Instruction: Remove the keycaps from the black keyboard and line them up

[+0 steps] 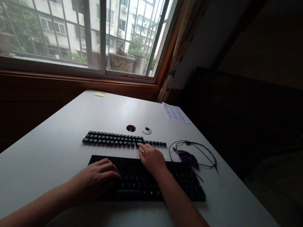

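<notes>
On desk (54,146): left hand (97,180) flat on near keyboard (184,186), gripping nothing; right hand (151,159) pinching, perhaps, a keycap from far rows of keycaps (110,139). Risk: sleeve-sweep scattering rows.

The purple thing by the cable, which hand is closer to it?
Right. The right hand lies just left of the purple thing; the left hand rests farther left on the keyboard.
</notes>
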A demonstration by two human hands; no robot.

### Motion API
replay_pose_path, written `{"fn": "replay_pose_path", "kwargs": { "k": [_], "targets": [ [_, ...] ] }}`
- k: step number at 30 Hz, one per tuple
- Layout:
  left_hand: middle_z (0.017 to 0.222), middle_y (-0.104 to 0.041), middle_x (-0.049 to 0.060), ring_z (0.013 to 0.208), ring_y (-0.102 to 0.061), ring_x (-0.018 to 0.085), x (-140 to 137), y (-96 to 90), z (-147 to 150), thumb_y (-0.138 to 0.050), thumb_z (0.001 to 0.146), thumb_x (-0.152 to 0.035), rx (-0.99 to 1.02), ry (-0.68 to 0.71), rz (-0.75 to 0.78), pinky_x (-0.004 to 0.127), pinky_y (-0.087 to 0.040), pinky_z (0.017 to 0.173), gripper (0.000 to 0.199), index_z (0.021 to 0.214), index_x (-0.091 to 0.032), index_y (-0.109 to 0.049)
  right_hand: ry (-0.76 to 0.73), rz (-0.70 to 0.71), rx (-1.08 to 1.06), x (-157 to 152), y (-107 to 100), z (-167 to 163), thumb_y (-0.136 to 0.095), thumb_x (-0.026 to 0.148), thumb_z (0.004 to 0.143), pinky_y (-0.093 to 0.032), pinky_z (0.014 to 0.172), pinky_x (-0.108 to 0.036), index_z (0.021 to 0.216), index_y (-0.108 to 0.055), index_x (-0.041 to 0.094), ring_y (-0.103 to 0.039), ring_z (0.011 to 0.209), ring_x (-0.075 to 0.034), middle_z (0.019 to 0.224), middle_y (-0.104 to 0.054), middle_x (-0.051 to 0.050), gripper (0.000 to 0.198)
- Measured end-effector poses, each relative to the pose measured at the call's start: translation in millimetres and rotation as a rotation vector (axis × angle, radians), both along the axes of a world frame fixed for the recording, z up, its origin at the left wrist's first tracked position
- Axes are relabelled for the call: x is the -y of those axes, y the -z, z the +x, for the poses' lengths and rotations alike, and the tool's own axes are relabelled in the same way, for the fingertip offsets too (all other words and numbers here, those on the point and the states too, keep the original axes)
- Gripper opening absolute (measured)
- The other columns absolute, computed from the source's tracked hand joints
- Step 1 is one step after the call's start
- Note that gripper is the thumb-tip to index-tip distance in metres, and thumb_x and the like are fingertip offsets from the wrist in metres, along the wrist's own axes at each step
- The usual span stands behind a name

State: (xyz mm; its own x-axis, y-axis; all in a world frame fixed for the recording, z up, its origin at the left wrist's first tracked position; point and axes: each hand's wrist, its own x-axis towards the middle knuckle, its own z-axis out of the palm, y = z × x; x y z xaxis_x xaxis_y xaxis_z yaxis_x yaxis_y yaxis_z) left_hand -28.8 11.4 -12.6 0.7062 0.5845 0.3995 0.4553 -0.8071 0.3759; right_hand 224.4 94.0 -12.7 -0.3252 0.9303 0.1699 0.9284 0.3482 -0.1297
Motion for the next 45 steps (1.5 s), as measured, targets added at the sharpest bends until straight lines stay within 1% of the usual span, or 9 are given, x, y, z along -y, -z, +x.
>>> {"fn": "replay_pose_path", "kwargs": {
  "k": [3, 5, 9, 12, 16, 21, 30, 39, 45],
  "targets": [
    [0.106, -0.066, 0.007, 0.097, -0.058, 0.02, 0, 0.5, 0, -0.05, 0.092, -0.012, 0.002, -0.002, 0.0, 0.034, -0.054, 0.081, 0.027, 0.113, -0.022, -0.063, -0.025, 0.004, 0.007, 0, -1, -1, -0.044, 0.033, 0.097, -0.048, 0.079, -0.032, 0.136, -0.053, 0.032, -0.065, 0.093, -0.021, 0.115, -0.065, -0.004, 0.04],
    [0.106, -0.066, 0.007, 0.096, -0.058, 0.02, -1, 1.1, 0, -0.05, 0.091, -0.012, 0.007, -0.002, 0.003, 0.034, -0.054, 0.081, 0.027, 0.113, -0.022, -0.063, -0.045, 0.027, 0.002, 0, -2, -2, -0.044, 0.03, 0.097, -0.048, 0.083, -0.032, 0.135, -0.055, 0.029, -0.062, 0.097, -0.021, 0.114, -0.065, -0.006, 0.039],
    [0.105, -0.066, 0.008, 0.096, -0.058, 0.02, -1, 3.0, 0, -0.05, 0.093, -0.013, 0.026, 0.003, 0.007, 0.034, -0.054, 0.08, 0.026, 0.114, -0.022, -0.063, -0.086, 0.144, -0.053, -1, -5, -4, -0.045, 0.023, 0.095, -0.045, 0.093, -0.034, 0.126, -0.062, 0.023, -0.055, 0.106, -0.023, 0.11, -0.063, -0.009, 0.035],
    [0.105, -0.066, 0.008, 0.096, -0.057, 0.02, -2, 3.3, 1, -0.05, 0.093, -0.014, 0.028, 0.001, 0.005, 0.034, -0.053, 0.08, 0.026, 0.114, -0.022, -0.063, -0.165, 0.19, -0.088, -1, -6, -7, -0.046, 0.017, 0.092, -0.044, 0.097, -0.035, 0.124, -0.063, 0.021, -0.052, 0.109, -0.024, 0.116, -0.062, -0.008, 0.037],
    [0.105, -0.066, 0.008, 0.097, -0.057, 0.02, -1, 2.0, 1, -0.049, 0.094, -0.013, 0.019, -0.012, -0.021, 0.034, -0.053, 0.081, 0.025, 0.113, -0.022, -0.064, -0.254, 0.16, -0.066, -2, -2, -10, -0.047, 0.01, 0.087, -0.041, 0.102, -0.038, 0.13, -0.06, 0.021, -0.046, 0.117, -0.024, 0.134, -0.057, -0.005, 0.046],
    [0.104, -0.066, 0.008, 0.095, -0.057, 0.02, 0, 2.5, 1, -0.049, 0.093, -0.014, 0.027, -0.009, -0.007, 0.034, -0.054, 0.08, 0.026, 0.113, -0.022, -0.064, -0.248, 0.099, -0.021, -4, 3, -11, -0.048, 0.01, 0.087, -0.04, 0.103, -0.039, 0.137, -0.055, 0.022, -0.044, 0.12, -0.024, 0.142, -0.053, -0.003, 0.052],
    [0.105, -0.066, 0.008, 0.096, -0.057, 0.021, 0, 1.3, 1, -0.049, 0.092, -0.013, 0.012, -0.016, -0.01, 0.034, -0.054, 0.081, 0.027, 0.113, -0.022, -0.064, -0.245, 0.088, -0.019, -6, 5, -11, -0.047, 0.012, 0.087, -0.04, 0.103, -0.036, 0.136, -0.056, 0.023, -0.045, 0.116, -0.025, 0.14, -0.056, 0.001, 0.052],
    [0.107, -0.065, 0.008, 0.098, -0.056, 0.02, 0, 5.2, 0, -0.051, 0.091, -0.012, -0.001, -0.02, -0.02, 0.035, -0.053, 0.083, 0.028, 0.114, -0.022, -0.063, -0.247, 0.089, -0.039, -5, 5, -11, -0.047, 0.012, 0.087, -0.041, 0.101, -0.037, 0.136, -0.056, 0.023, -0.045, 0.115, -0.025, 0.138, -0.057, -0.001, 0.051],
    [0.108, -0.065, 0.007, 0.098, -0.056, 0.02, 1, 3.7, 0, -0.05, 0.094, -0.013, -0.015, -0.02, -0.036, 0.034, -0.053, 0.083, 0.026, 0.114, -0.022, -0.063, -0.266, 0.14, -0.108, -6, 8, -9, -0.048, 0.009, 0.085, -0.043, 0.102, -0.039, 0.136, -0.056, 0.022, -0.046, 0.114, -0.025, 0.137, -0.057, -0.002, 0.053]
  ]
}}
